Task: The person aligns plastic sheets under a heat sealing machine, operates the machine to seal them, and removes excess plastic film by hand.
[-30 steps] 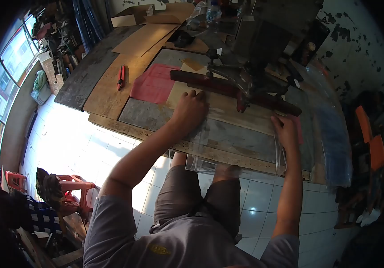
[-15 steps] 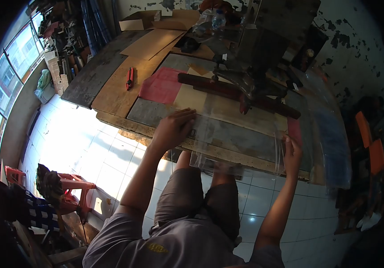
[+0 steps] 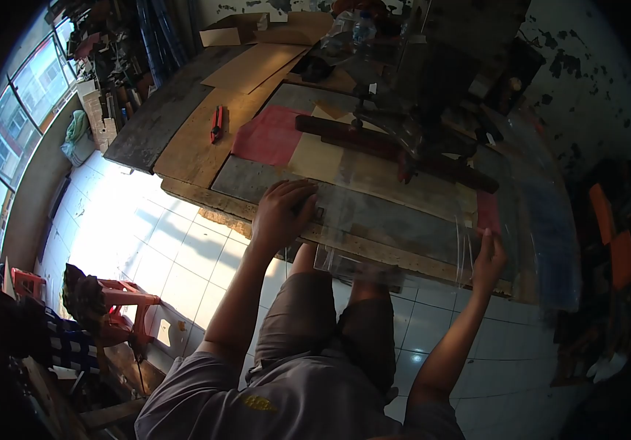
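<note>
A clear plastic sheet (image 3: 396, 224) lies across the front of the workbench, its lower part hanging over the edge. At its left side my left hand (image 3: 282, 214) rests on the bench with bent fingers closed at the plastic's edge; the fingertips are partly hidden. My right hand (image 3: 489, 260) pinches the right edge of the sheet between thumb and fingers. Beyond the hands, a dark red bar (image 3: 396, 154) on a metal press sits above a cream strip (image 3: 315, 160) and a pink sheet (image 3: 270, 138) on the bench surface.
A red cutter knife (image 3: 217, 124) lies on the wooden board at left. Cardboard (image 3: 253, 67) and an open box stand behind it. More clear plastic (image 3: 550, 242) hangs off the right end. A red stool (image 3: 128, 304) stands on the floor at lower left.
My right hand has shifted slightly to the right and down along the plastic's edge. My left hand stays nearly in place. The view has moved a little.
</note>
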The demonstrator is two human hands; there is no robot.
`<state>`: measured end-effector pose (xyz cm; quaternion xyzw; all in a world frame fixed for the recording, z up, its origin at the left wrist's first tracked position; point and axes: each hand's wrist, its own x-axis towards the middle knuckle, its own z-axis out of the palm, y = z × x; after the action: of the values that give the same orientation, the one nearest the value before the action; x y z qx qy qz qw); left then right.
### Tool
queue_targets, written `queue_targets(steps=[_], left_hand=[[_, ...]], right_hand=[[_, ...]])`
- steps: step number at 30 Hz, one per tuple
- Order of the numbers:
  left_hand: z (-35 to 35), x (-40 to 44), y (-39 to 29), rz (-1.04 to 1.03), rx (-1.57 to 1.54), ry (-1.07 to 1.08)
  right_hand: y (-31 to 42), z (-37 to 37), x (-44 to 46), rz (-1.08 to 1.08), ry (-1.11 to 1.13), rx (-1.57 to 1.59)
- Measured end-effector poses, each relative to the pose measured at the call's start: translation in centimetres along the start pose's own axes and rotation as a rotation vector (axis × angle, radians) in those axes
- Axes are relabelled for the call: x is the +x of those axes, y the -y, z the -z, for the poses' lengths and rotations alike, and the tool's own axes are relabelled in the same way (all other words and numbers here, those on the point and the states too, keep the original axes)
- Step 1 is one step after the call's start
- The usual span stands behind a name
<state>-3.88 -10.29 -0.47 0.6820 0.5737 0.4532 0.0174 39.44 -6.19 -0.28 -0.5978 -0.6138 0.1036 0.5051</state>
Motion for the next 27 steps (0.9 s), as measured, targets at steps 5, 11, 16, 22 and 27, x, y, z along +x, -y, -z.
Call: queue_targets(steps=[5, 11, 16, 22, 27], left_hand=[[-0.03, -0.01, -0.06, 0.004, 0.018, -0.007], [0.03, 0.0, -0.22, -0.003, 0.024, -0.019], [0.16, 0.21, -0.59, -0.024, 0.041, -0.028], [0.2, 0.2, -0.62, -0.029, 0.054, -0.029], [0.22, 0.21, -0.65, -0.028, 0.059, -0.03]], right_hand=[[-0.03, -0.15, -0.03, -0.007, -0.011, 0.011], [-0.11, -0.31, -0.17, 0.004, -0.021, 0.018], [-0.01, -0.28, -0.24, 0.01, -0.034, -0.014], [0.0, -0.18, -0.24, 0.009, -0.014, -0.024], [0.12, -0.21, -0.28, 0.009, -0.02, -0.031]])
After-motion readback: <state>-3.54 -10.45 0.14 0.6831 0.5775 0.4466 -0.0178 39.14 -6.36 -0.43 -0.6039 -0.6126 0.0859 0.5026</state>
